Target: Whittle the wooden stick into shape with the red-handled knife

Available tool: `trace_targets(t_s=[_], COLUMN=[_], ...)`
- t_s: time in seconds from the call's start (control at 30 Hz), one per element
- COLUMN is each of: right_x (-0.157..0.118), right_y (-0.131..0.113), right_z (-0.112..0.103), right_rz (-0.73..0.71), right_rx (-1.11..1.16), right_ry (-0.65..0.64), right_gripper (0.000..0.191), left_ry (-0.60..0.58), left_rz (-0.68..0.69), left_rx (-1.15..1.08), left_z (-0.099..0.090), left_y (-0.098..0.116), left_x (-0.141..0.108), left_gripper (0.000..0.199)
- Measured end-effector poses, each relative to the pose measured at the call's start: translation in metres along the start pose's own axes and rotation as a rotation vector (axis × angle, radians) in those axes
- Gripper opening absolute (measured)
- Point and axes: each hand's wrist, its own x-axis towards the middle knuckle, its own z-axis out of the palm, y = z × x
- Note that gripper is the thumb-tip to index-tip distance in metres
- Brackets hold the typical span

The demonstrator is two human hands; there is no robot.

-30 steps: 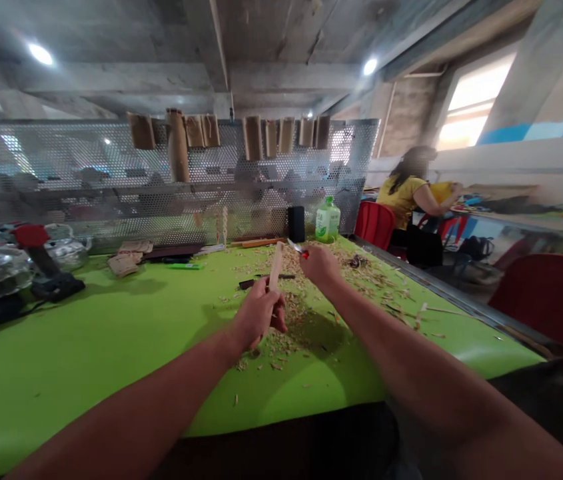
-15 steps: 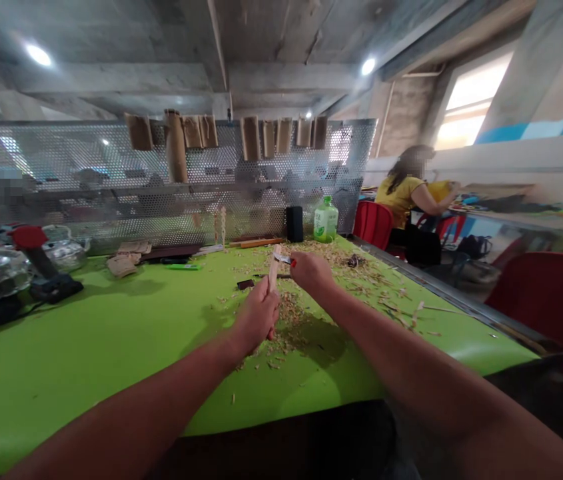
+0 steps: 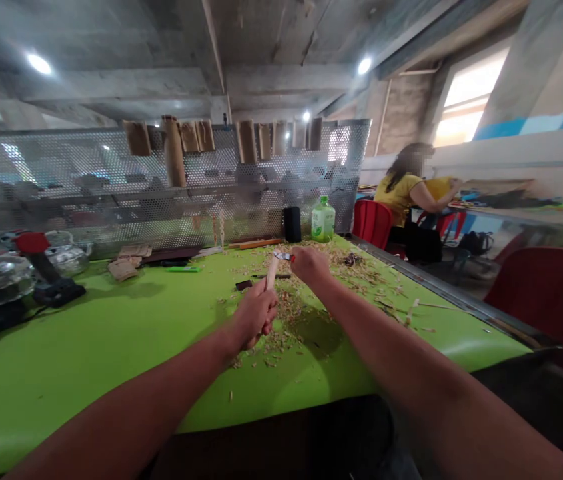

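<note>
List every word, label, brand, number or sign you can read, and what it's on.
None can be read.
Green bottle: label marks, too small and blurred to read.
Wooden stick: no legible text.
Bladed tool: no legible text.

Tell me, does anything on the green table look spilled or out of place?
Yes: pale shavings lie loose on the green tabletop, mostly at its middle and right. They look spilled, though the blade in the right hand, by the wooden stick in the left hand, may explain them. The green bottle stands upright.
</note>
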Motion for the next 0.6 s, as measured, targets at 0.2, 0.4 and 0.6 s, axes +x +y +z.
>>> trace_targets(t_s=[0.2,0.4,0.6], right_x=[0.021,0.012,0.008], right_y=[0.057,0.023,0.023], right_z=[-0.003,0.024,0.028], right_rz=[0.369,0.129,0.045], right_rx=[0.233,0.855,1.179], right_ry=[0.08,0.016,-0.022], right_gripper=[0.033,0.035,0.021], left_ry=[-0.132,-0.108,-0.077], left_rz=[0.06,0.137,0.229], left_rx=[-0.059,-0.214,-0.196], left_z=[-0.003,-0.017,-0.019], left_y=[-0.001,0.005,0.003], left_x=[-0.005,0.016,0.014], left_gripper=[0.041,0.036,0.036])
